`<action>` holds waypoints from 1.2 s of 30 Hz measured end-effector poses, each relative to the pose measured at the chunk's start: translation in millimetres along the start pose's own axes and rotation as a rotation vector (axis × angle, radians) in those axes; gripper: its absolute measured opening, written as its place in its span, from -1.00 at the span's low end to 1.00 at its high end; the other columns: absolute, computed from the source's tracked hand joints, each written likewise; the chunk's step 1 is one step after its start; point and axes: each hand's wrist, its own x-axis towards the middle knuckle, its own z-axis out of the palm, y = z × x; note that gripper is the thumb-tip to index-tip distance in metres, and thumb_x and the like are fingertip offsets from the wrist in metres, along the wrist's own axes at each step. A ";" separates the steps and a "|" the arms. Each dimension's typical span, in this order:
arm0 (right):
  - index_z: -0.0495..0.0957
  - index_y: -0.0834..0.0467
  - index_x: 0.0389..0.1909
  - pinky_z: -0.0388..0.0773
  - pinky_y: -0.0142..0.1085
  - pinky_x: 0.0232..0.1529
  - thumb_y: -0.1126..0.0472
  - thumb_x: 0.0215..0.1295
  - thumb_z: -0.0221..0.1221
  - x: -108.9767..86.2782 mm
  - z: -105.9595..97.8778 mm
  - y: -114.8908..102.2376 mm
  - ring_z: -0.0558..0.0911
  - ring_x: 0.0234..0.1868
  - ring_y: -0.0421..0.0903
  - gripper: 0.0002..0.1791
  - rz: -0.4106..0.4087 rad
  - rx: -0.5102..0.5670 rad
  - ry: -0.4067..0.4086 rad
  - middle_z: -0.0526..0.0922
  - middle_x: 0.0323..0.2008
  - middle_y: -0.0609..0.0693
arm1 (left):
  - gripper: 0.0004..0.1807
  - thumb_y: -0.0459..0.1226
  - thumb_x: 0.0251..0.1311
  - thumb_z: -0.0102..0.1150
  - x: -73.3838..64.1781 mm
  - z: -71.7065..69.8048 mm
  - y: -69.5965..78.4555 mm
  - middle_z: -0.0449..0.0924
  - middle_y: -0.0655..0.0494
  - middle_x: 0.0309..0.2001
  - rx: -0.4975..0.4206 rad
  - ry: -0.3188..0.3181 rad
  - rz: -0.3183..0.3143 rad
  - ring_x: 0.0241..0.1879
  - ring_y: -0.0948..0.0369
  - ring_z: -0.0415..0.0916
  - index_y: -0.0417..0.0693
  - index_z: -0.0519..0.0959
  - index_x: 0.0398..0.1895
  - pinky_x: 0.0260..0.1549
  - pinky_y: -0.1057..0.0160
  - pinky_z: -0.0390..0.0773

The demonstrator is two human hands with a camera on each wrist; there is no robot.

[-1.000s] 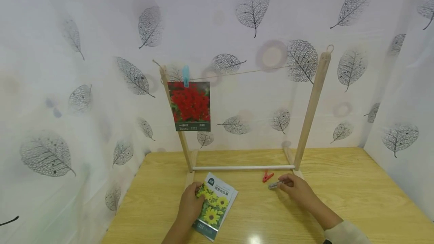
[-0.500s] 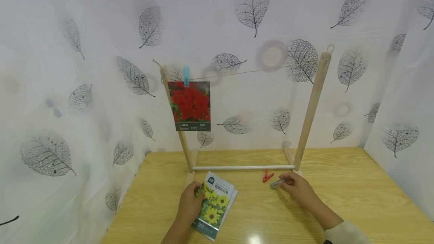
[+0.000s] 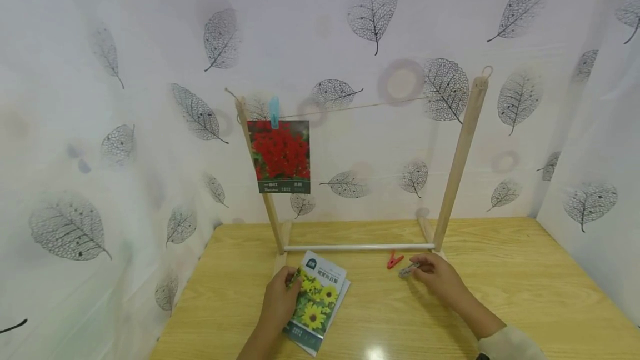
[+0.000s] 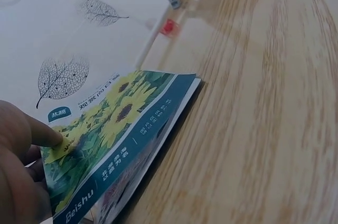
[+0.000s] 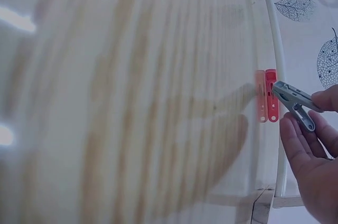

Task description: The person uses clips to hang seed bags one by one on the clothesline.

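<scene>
Right hand [image 3: 437,278]: pinching a grey clothespin [image 5: 297,103] by its two legs, thumb on one, fingertips on the other. The legs spread apart at the hand end; the nose points away from the fingers. Pin is above the table [image 3: 375,310], near the red clothespin [image 3: 394,260] — not touching it, per the head view. Light sleeve [image 3: 512,343] on that forearm.

Left hand [image 3: 281,300]: gripping a yellow-flower packet [image 3: 314,307] along its left side, thumb on the printed face, other fingers behind. A second packet [image 3: 342,299] sits under it, slightly fanned, edge sticking out on the right. Both are slanted in the head view. Can't tell how many are in the stack.

Red pin lies on its side on the table, just in front of the white bar [image 3: 357,247] that joins the rack's two wooden uprights, left post [image 3: 273,218] and right post [image 3: 460,165]. A thin string [image 3: 367,105] runs between the post tops. Near its left end a blue clothespin [image 3: 274,110] holds a red-flower packet [image 3: 281,154] by the top edge — it hangs upright, overlapping the left post. Behind all that: pale cloth [image 3: 320,21] with dark leaf prints.
</scene>
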 end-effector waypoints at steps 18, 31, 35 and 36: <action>0.51 0.28 0.14 0.66 -0.39 -0.07 0.15 0.40 0.25 -2.1 -2.0 -8.0 0.68 -0.03 -0.10 -0.60 -0.024 0.053 0.019 0.66 -0.03 0.11 | -0.78 -0.17 0.42 0.12 -3.9 -3.0 0.6 0.59 0.09 -0.11 -0.083 -0.013 0.037 -0.15 0.21 0.48 -0.04 0.54 0.02 -0.23 0.31 0.49; 0.55 0.27 0.04 0.69 -0.29 -0.09 0.10 0.45 0.21 -2.1 -4.9 -6.2 0.70 -0.05 -0.06 -0.66 -0.073 0.135 0.030 0.64 0.01 0.15 | -0.78 -0.17 0.43 0.12 -5.5 -3.1 5.2 0.58 0.06 -0.08 -0.160 -0.028 0.023 -0.13 0.20 0.50 -0.05 0.54 0.02 -0.22 0.27 0.51; 0.56 0.27 0.06 0.70 -0.30 -0.09 0.10 0.46 0.19 -1.9 -5.4 -5.4 0.71 -0.05 -0.03 -0.66 -0.086 0.139 0.033 0.65 0.01 0.17 | -0.77 -0.16 0.44 0.11 -6.3 -4.3 7.3 0.58 0.06 -0.07 -0.173 -0.028 0.024 -0.13 0.19 0.50 -0.06 0.53 0.03 -0.21 0.26 0.51; 0.56 0.27 0.06 0.70 -0.29 -0.09 0.10 0.46 0.19 -2.0 -5.7 -5.5 0.71 -0.05 -0.02 -0.66 -0.088 0.143 0.033 0.66 0.02 0.17 | -0.77 -0.16 0.44 0.11 -6.4 -4.4 7.8 0.58 0.06 -0.07 -0.177 -0.027 0.025 -0.13 0.19 0.50 -0.06 0.53 0.03 -0.21 0.26 0.51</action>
